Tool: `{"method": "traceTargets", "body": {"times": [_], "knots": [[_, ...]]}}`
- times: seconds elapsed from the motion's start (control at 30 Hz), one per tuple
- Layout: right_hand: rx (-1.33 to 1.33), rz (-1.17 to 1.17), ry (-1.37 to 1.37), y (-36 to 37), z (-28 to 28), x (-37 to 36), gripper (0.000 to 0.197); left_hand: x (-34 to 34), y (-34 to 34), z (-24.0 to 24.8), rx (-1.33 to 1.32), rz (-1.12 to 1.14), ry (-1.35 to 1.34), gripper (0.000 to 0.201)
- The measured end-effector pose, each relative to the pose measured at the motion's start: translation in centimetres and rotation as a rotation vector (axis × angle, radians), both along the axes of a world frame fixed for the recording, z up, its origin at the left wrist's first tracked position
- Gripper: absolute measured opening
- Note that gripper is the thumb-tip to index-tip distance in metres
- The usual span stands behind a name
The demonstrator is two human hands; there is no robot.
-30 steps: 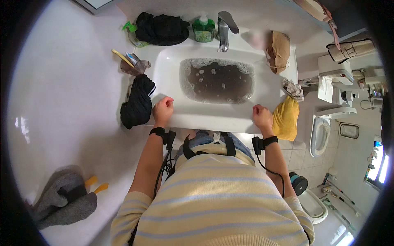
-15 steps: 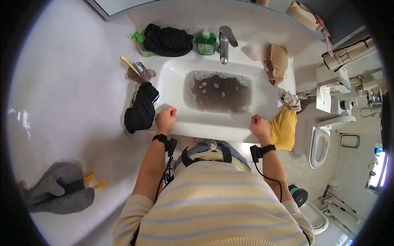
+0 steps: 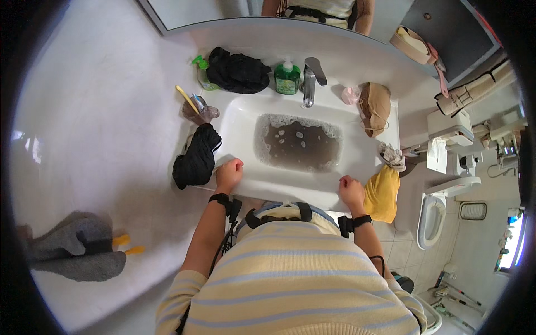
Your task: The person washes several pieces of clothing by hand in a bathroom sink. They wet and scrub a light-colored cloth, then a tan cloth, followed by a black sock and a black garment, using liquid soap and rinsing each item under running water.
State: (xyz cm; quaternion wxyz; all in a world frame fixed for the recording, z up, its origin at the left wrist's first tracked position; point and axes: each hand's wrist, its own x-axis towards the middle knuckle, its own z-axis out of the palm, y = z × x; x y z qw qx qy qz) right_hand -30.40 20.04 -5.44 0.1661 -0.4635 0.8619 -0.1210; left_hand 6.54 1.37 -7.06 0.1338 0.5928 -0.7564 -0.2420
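My left hand [image 3: 229,175] rests closed in a fist on the front left rim of the white washbasin [image 3: 290,188]. Beside it, a bundled black cloth [image 3: 195,156] hangs over the left edge. On the front right rim lies my right hand [image 3: 352,192], also in a fist, close to a yellow cloth [image 3: 382,195] draped over the edge. Nothing shows in either hand. Murky grey-brown water [image 3: 301,146] with white suds around its border stands in the bowl between them. Both wrists wear black straps.
Behind the bowl are a chrome faucet [image 3: 310,84], a green pump bottle [image 3: 287,78], a black cloth heap [image 3: 237,71] and a green-topped spray bottle [image 3: 204,73]. A toothbrush cup [image 3: 198,111] stands left, a tan cloth [image 3: 374,109] right. A toilet [image 3: 432,223] is farther right.
The view has tipped up, so the basin sits lower in the picture and more of the mirror shows. Both fists keep their places on the rim.
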Motion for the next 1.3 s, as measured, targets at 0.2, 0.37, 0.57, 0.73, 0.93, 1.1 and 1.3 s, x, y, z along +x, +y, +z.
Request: {"method": "traceTargets", "body": {"times": [0.2, 0.37, 0.57, 0.73, 0.93, 1.1, 1.3], "knots": [[0.012, 0.007, -0.022, -0.3, 0.0, -0.3, 0.023, -0.2, -0.1, 0.3, -0.036, -0.003, -0.018, 0.015], [-0.036, 0.041, -0.007, -0.2, -0.5, -0.5, 0.022, -0.7, 0.2, 0.8, -0.050, 0.023, -0.012, 0.015], [-0.040, 0.005, 0.006, -0.1, -0.3, -0.3, 0.021, -0.8, 0.1, 0.8, -0.074, 0.031, -0.001, 0.015], [-0.004, -0.019, 0.002, -0.4, -0.3, -0.3, 0.021, -0.8, 0.0, 0.5, -0.038, 0.044, -0.032, 0.015], [0.028, -0.041, -0.003, -0.7, 0.0, -0.2, 0.022, -0.4, -0.4, 0.1, -0.018, 0.005, -0.025, 0.014], [0.016, -0.032, 0.005, -0.6, -0.1, -0.3, 0.022, -0.7, -0.3, 0.9, 0.044, 0.038, -0.039, 0.015], [0.023, -0.057, 0.003, -0.6, -0.2, -0.2, 0.023, -0.8, -0.5, 0.8, 0.017, 0.029, -0.084, 0.015]]}}
